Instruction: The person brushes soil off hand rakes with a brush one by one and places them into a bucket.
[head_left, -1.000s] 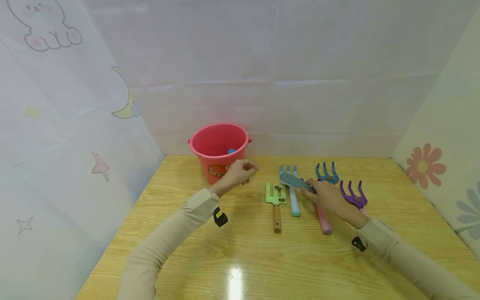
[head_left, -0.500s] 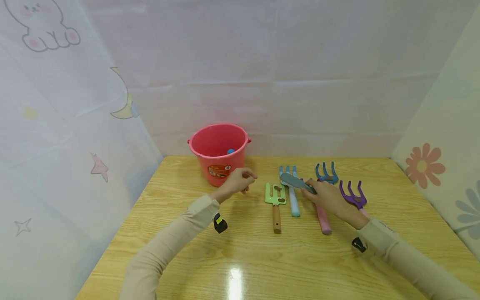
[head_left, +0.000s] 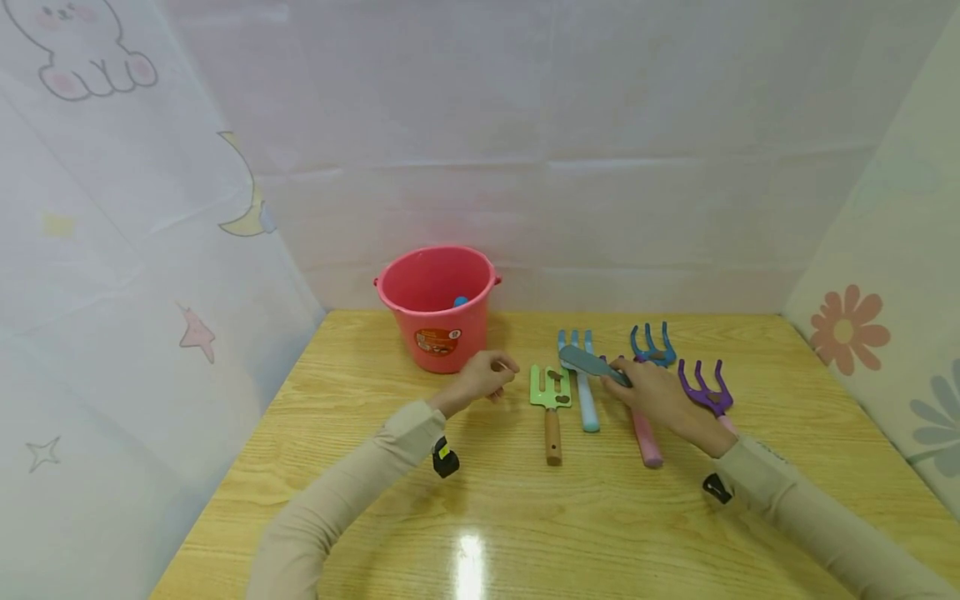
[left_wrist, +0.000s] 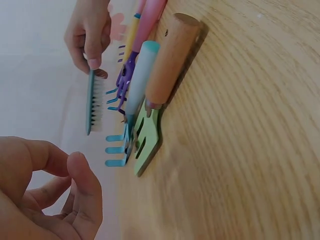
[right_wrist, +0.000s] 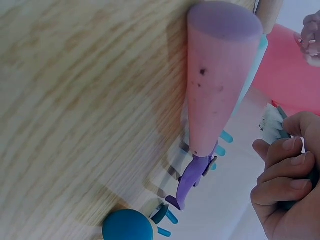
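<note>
My right hand (head_left: 654, 393) grips a grey-green brush (head_left: 587, 362) with white bristles, bristles down over the light-blue hand fork (head_left: 588, 404). Its curled fingers (right_wrist: 287, 175) show at the right of the right wrist view, wrapped round the handle. Loosely curled and holding nothing, my left hand (head_left: 480, 379) hovers between the bucket and a green hand fork (head_left: 552, 423) with a wooden handle and brown dirt spots. Thumb and forefinger nearly meet in the left wrist view. Under my right hand lies a purple rake with a pink handle (head_left: 647, 437), its head partly hidden.
A pink bucket (head_left: 450, 337) stands at the back left with a blue thing (head_left: 461, 301) inside. Farther right lie a blue rake (head_left: 655, 350) and another purple rake (head_left: 708, 396), its handle partly behind my right arm. Cloth walls surround the wooden table (head_left: 570, 533).
My left hand has come down and away from the bucket, toward me, uncovering the bucket's label. The right hand and brush have stayed in place.
</note>
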